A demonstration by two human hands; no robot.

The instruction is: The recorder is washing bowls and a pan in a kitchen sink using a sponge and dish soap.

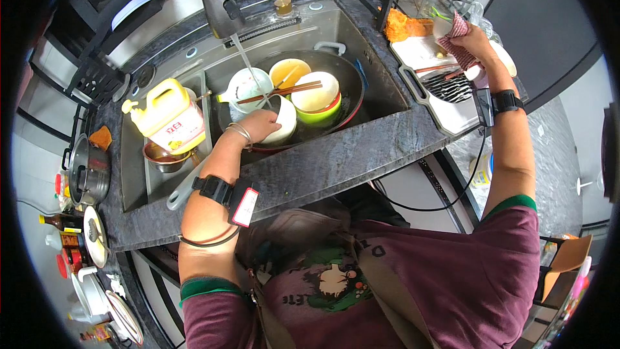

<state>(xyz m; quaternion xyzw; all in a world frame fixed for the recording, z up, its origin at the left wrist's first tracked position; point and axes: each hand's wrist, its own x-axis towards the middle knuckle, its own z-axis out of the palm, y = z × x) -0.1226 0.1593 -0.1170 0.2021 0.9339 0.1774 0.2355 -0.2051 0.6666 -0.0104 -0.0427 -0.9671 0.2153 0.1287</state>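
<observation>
My left hand grips the rim of a white bowl in the sink, under the water running from the dark faucet. Around that bowl a wide, dark pan holds water and more dishes. Among them are a pale green bowl, a yellow-lined bowl and a cream bowl resting in a green one. Wooden chopsticks lie across the bowls. Over on the right counter, my right hand holds a red-and-white patterned cloth above a white cutting board.
A yellow detergent jug and a metal bowl stand at the sink's left. An orange fluffy cloth and a striped black-and-white item lie on the right. A lidded pot sits at the left edge. A cable hangs from my right wrist.
</observation>
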